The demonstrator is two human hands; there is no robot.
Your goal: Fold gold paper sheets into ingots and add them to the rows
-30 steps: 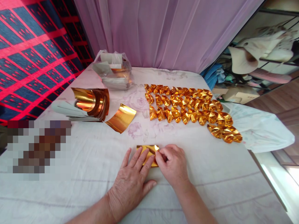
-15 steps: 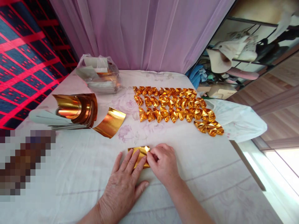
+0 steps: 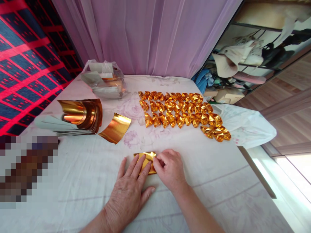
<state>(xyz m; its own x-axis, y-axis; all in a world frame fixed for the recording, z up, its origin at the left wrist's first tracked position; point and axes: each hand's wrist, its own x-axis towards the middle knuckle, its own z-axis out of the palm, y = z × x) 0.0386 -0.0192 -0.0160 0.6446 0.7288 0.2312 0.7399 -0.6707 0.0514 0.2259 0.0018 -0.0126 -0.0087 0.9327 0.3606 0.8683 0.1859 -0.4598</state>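
The folded sheet (image 3: 145,160) lies low in the frame's centre on the bench (image 3: 218,181). Rows of folded pieces (image 3: 182,111) lie above and right. The curled sheets (image 3: 80,115) sit at left, the bag (image 3: 104,81) behind them.

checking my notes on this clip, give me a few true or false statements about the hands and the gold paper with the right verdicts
1. The left hand lies flat with its fingers on the gold sheet being folded. True.
2. The right hand is lifted well clear of that sheet. False: its fingertips pinch the sheet's right edge.
3. The folded gold pieces lie in rows beyond the hands. True.
4. The folded pieces are heaped inside the plastic bag. False: they lie on the white cloth; the bag stands apart, at the far left.
5. A curled loose gold sheet lies beside the stack of gold sheets. True.
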